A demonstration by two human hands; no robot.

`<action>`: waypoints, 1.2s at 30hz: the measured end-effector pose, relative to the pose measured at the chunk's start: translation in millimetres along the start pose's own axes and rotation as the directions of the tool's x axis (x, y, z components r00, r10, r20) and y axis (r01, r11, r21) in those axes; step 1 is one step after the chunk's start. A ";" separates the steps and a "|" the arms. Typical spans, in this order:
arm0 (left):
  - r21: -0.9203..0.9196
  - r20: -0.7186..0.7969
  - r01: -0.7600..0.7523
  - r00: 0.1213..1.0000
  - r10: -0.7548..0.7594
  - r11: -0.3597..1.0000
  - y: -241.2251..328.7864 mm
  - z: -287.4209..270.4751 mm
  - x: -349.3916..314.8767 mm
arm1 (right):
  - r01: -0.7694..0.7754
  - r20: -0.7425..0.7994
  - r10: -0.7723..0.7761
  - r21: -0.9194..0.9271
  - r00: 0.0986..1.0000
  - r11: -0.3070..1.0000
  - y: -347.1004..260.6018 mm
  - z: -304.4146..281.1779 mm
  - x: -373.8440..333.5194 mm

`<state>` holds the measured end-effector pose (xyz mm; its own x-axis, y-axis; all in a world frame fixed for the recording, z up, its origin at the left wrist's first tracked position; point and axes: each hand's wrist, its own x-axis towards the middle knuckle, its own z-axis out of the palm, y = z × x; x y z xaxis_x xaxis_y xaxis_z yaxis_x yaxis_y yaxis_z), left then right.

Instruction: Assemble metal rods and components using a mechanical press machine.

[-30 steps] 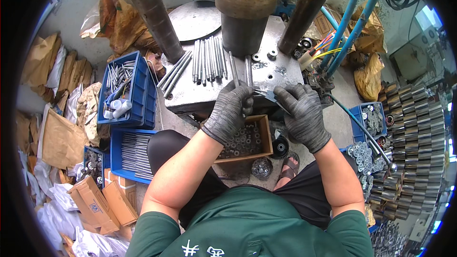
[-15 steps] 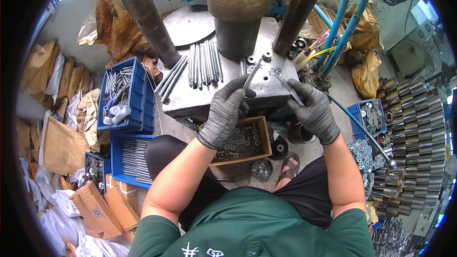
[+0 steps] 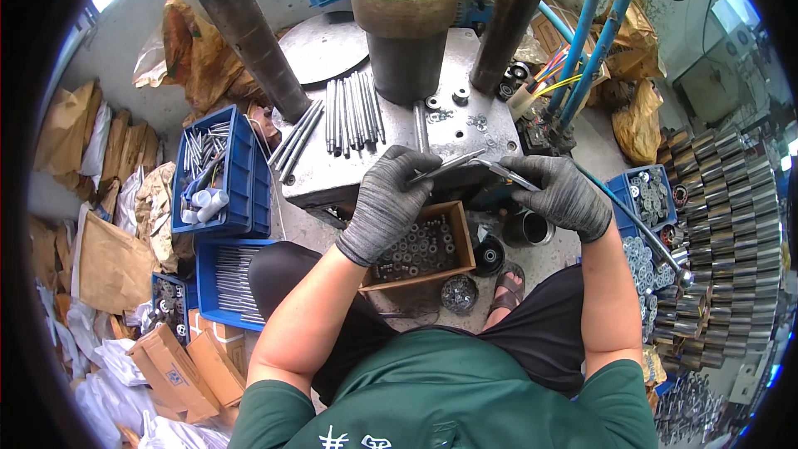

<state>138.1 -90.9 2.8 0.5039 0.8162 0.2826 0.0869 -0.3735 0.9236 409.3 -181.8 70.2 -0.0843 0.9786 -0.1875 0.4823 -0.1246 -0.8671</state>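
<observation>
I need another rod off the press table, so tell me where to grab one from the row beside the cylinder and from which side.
Take a rod by its near end, coming from the person's side. The rods lie flat and side by side, pointing toward the seat, with their far ends close to the cylinder and column. The near ends lie toward the table edge, so the fingers can probably pinch one there.

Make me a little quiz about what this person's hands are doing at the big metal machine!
1. True or false: both hands wear grey gloves.
2. What does the left hand hold? A) a metal rod B) a paper bag C) a blue hose
3. What fills the wooden box under the hands?

Key:
1. True; the right hand is gloved too.
2. A
3. Small metal rings, like washers or nuts.
</observation>
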 end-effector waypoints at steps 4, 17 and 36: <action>-0.175 0.140 0.117 0.986 -0.093 0.978 4.5 -3.0 -2.5 | 0.054 0.080 -0.063 0.106 0.995 0.993 -6.8 2.6 -1.4; -0.459 0.466 0.547 0.819 -0.334 0.700 15.6 -5.9 -1.5 | -0.079 0.203 0.086 -0.045 0.975 0.996 -4.3 13.0 -1.1; -0.547 0.519 0.628 0.773 -0.365 0.553 21.4 1.0 -0.9 | 0.232 0.156 -0.205 -0.184 0.966 0.955 -4.7 5.0 -0.1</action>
<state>140.4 -100.1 22.1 0.8037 0.5385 -0.2533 -0.1050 0.5472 0.8304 402.6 -182.2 72.0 -0.3166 0.9455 -0.0761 0.6020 0.1383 -0.7865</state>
